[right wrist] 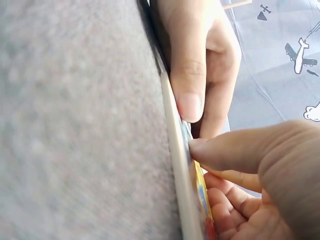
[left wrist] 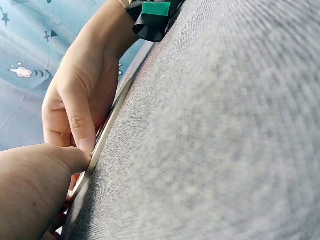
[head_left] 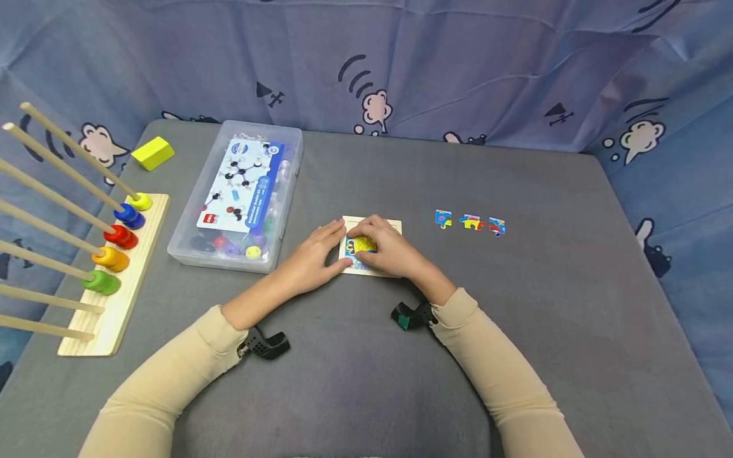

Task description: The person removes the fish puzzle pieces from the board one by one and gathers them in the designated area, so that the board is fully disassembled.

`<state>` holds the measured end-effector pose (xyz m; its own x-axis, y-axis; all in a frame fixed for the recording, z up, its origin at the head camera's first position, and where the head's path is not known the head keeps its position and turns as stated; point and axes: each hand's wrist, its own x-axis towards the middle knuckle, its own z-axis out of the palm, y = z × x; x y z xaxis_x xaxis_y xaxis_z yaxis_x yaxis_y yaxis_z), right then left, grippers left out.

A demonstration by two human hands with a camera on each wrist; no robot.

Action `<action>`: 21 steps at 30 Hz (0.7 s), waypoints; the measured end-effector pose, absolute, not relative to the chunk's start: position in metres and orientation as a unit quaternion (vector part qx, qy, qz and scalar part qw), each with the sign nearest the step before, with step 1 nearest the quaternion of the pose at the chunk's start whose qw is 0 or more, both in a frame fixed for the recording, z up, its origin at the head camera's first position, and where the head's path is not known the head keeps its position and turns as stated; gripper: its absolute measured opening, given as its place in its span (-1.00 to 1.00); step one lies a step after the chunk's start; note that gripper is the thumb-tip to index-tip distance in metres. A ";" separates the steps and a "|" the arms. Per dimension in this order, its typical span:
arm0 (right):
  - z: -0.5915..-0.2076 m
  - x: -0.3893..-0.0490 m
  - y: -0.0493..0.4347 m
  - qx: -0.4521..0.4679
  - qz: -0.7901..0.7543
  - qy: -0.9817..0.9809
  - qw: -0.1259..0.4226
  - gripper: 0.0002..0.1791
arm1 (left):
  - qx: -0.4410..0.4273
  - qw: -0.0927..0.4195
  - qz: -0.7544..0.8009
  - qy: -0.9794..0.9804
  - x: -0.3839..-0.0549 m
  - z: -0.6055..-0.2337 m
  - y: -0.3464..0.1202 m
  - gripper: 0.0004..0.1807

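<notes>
A small wooden jigsaw tray (head_left: 396,224) with a pale frame lies on the table between both hands. Inside it shows a colourful picture with a yellow puzzle piece (head_left: 362,244). My right hand (head_left: 392,249) bends over the tray and pinches this piece between thumb and fingers; in the right wrist view the piece's yellow edge (right wrist: 202,192) stands slightly above the frame. My left hand (head_left: 312,259) rests along the tray's left side, fingers fairly straight at the upper corner and thumb pressing the lower edge. Much of the picture is hidden under the right hand.
Three loose puzzle pieces (head_left: 471,222) lie in a row right of the tray. To the left are a clear plastic molecular model box (head_left: 292,159), a wooden peg stand (head_left: 123,305) with coloured rings, and a yellow block (head_left: 153,153). A patterned curtain (head_left: 458,70) hangs behind.
</notes>
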<state>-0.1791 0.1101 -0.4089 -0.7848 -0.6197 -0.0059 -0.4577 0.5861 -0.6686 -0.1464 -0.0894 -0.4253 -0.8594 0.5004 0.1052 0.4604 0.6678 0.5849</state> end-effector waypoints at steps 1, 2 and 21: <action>-0.409 -0.179 0.110 -0.304 -0.338 0.882 0.120 -0.60 | 0.263 0.033 0.312 0.913 -0.146 -0.425 -0.089 -0.28; -0.409 -0.179 0.110 -0.303 -0.340 0.882 0.121 -0.60 | 0.262 0.034 0.312 0.913 -0.146 -0.424 -0.089 -0.27; -0.409 -0.178 0.111 -0.316 -0.340 0.881 0.088 -0.62 | 0.256 0.037 0.316 0.913 -0.147 -0.426 -0.090 -0.26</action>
<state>-0.1775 0.1106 -0.4090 -0.7843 -0.6174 0.0606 -0.4979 0.5682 -0.6552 -0.1470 -0.0899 -0.4259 -0.8663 0.4906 0.0943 0.4437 0.6687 0.5967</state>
